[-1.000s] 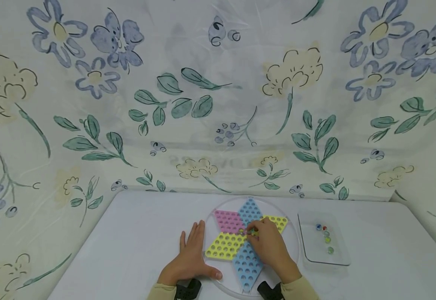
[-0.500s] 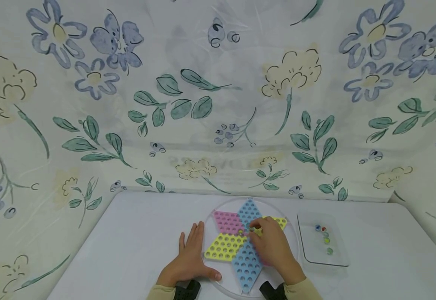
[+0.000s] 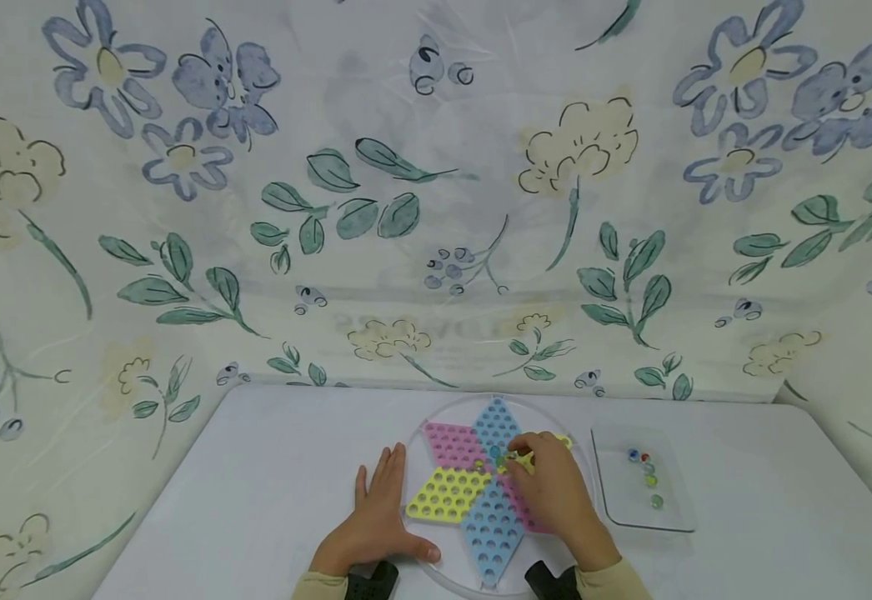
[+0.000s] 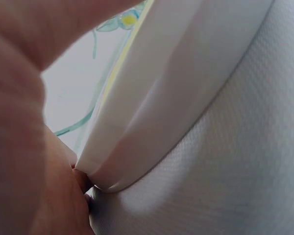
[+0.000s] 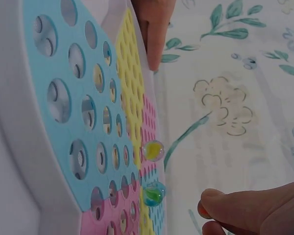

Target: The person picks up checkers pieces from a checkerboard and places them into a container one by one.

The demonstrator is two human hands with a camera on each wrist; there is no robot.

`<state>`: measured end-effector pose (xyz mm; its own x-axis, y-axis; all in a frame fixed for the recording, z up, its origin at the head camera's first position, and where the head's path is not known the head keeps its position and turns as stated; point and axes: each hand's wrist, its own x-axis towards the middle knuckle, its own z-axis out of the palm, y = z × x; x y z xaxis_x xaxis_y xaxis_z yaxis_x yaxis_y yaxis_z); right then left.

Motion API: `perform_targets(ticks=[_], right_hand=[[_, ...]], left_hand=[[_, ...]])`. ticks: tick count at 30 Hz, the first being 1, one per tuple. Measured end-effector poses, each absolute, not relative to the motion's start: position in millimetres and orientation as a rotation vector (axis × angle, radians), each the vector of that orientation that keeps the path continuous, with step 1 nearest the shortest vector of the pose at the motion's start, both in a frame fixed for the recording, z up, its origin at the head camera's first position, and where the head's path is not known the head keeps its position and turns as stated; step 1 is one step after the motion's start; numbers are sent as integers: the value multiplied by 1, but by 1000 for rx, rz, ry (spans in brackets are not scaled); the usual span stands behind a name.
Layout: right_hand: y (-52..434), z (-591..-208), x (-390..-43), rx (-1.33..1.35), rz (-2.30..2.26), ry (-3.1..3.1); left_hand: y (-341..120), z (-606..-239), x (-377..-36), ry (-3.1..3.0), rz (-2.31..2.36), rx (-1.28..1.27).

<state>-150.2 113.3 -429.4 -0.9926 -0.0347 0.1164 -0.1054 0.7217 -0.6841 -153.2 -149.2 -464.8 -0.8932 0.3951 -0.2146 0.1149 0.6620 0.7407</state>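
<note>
Right hand [image 3: 552,492] pinches a marble [image 5: 202,210] over the board [image 3: 492,479] centre; left hand [image 3: 376,521] lies released, flat against the board's rim. Risk: pinch slips, marble rolls off the surface [image 3: 256,500].

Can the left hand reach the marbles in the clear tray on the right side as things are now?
Probably not easily. The left hand rests flat on the table at the left rim of the star board, while the clear tray with its marbles lies beyond the board, and the right hand lies in between.
</note>
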Motion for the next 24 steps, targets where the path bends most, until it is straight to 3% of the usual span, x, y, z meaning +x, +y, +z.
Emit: perform_targets(ticks=[24], right_hand=[[137, -421, -148, 19, 1086, -2826]], left_hand=[[-149, -466, -153, 2525, 1084, 390]])
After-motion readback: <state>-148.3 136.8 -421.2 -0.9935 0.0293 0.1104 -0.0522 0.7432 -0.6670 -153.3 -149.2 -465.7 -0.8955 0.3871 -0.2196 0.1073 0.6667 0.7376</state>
